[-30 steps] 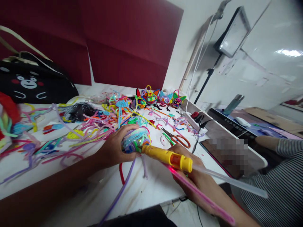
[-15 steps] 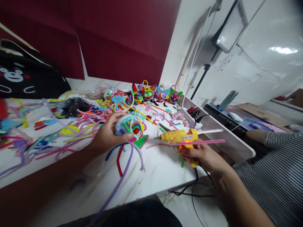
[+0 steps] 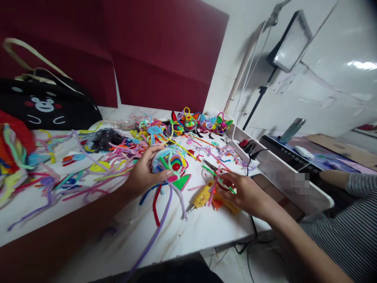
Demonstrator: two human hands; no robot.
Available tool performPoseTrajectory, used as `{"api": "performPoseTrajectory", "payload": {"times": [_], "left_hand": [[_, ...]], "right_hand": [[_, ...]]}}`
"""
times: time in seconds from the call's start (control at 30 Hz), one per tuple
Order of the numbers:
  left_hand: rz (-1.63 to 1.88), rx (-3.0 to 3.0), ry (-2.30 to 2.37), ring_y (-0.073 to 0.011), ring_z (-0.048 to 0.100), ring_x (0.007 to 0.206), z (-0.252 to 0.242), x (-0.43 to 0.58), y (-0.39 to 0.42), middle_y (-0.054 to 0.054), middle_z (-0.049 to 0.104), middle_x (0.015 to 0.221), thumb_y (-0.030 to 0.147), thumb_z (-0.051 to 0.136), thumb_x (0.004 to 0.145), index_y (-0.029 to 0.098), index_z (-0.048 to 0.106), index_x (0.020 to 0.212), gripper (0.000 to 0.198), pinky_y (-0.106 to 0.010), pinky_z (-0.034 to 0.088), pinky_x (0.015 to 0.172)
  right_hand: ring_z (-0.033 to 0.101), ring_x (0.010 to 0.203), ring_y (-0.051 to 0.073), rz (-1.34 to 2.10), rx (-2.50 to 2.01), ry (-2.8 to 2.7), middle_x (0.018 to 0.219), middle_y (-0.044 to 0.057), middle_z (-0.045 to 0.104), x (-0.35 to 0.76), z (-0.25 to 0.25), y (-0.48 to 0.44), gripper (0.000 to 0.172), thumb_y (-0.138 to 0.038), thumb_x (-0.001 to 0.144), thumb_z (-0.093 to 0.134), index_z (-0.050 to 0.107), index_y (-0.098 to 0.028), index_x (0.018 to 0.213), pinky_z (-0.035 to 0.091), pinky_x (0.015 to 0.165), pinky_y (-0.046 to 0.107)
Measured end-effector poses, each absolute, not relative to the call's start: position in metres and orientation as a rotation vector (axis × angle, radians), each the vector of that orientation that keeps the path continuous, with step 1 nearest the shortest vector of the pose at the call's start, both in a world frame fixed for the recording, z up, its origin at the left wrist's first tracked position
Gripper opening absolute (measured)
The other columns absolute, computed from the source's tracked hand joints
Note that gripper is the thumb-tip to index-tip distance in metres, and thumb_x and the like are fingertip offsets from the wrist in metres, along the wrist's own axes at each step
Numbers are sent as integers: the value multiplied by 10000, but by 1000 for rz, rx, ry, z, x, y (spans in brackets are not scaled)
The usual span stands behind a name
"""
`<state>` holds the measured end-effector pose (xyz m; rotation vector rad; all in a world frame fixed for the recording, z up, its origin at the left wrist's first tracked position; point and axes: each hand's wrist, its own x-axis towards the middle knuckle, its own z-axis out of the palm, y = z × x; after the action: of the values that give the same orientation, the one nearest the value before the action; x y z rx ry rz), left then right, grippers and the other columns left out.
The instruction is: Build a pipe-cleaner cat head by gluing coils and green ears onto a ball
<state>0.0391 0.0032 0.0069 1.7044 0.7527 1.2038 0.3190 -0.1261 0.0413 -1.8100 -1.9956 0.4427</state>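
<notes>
Your left hand [image 3: 143,173] has its fingers wrapped round the multicoloured, fuzzy-stem ball [image 3: 176,162] over the white bench [image 3: 188,239]. From your right hand [image 3: 249,192], the ball lies between 9 and 10 o'clock. That hand is nearer the yellow plastic glue gun [image 3: 202,196], at 8 o'clock with its nozzle aimed likewise, and the orange-handled metal scissors [image 3: 209,165], long axis 10 to 4 o'clock. Its fingers are bent by the thin green fuzzy strip [image 3: 232,190]; whether they grip anything, I can't tell.
</notes>
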Motion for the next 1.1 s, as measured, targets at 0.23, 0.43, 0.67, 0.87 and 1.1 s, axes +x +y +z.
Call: {"api": "performPoseTrajectory", "payload": {"times": [0.23, 0.43, 0.67, 0.87, 1.1], "left_hand": [[1202, 1678, 728, -320, 688, 1099, 10, 41, -2, -96, 716, 1164, 400, 844, 635, 222, 501, 1176, 665, -393, 564, 906], [1200, 1653, 717, -302, 686, 1094, 11, 42, -4, -98, 718, 1159, 372, 835, 647, 216, 506, 1184, 649, -393, 553, 925], [1214, 1679, 705, -313, 681, 1111, 3, 42, 0, -88, 708, 1160, 420, 823, 677, 217, 516, 1218, 655, -415, 542, 946], [1190, 1642, 664, -298, 669, 1120, 6, 42, -5, -90, 697, 1171, 372, 848, 664, 211, 506, 1210, 663, -393, 529, 949], [1171, 1621, 655, -287, 665, 1120, 7, 41, -6, -89, 688, 1195, 381, 827, 702, 222, 503, 1223, 633, -392, 524, 952]], "right_hand": [[614, 1036, 218, 311, -1367, -1737, 1137, 74, 628, 248, 43, -119, 290, -343, 877, 701, 587, -221, 1115, 517, 860, 366], [594, 1087, 236, 382, -1257, -1636, 1160, 85, 595, 219, 32, -93, 433, -414, 830, 762, 532, -219, 1141, 516, 907, 409], [598, 1052, 229, 457, -1244, -1541, 1118, 67, 603, 214, 26, -82, 361, -374, 807, 749, 530, -237, 1059, 523, 880, 401], [601, 1015, 222, 490, -1244, -1512, 1119, 66, 601, 212, 24, -80, 347, -326, 784, 714, 515, -235, 1053, 535, 846, 394], [613, 930, 209, 497, -1299, -1451, 1109, 54, 606, 207, 23, -79, 397, -313, 731, 712, 487, -241, 1051, 537, 814, 393]]}}
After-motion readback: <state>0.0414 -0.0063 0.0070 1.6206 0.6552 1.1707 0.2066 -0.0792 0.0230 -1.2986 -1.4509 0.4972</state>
